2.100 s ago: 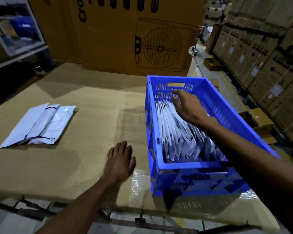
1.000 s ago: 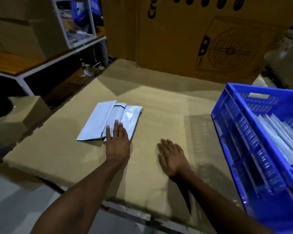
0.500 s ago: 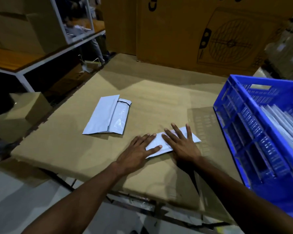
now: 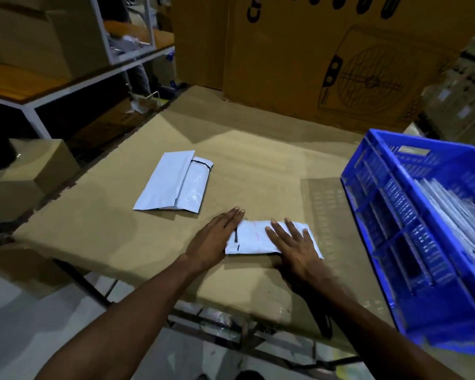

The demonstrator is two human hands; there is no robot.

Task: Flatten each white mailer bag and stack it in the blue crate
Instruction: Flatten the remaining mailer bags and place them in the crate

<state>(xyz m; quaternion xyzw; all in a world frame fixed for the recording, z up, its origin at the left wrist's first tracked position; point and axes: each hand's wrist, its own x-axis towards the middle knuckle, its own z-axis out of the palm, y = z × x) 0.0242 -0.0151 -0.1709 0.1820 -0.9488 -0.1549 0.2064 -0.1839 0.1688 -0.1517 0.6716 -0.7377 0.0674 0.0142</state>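
Observation:
A white mailer bag (image 4: pixel 254 238) lies on the cardboard-covered table (image 4: pixel 258 171) near its front edge. My left hand (image 4: pixel 217 237) lies flat with its fingers over the bag's left end. My right hand (image 4: pixel 294 246) presses flat on the bag's right half, fingers spread. Two more white mailer bags (image 4: pixel 176 183) lie overlapped farther back to the left. The blue crate (image 4: pixel 373 204) stands at the right, with several white mailers (image 4: pixel 453 212) stacked on edge inside it.
A tall printed carton (image 4: pixel 327 58) closes off the back of the table. A white-framed shelf (image 4: pixel 74 83) and brown boxes (image 4: pixel 30 174) stand to the left. The table's front edge runs just below my wrists.
One bag was drawn from the left pile to the front of the table. Since half a second ago my hands have slid apart over it, the left toward its left end.

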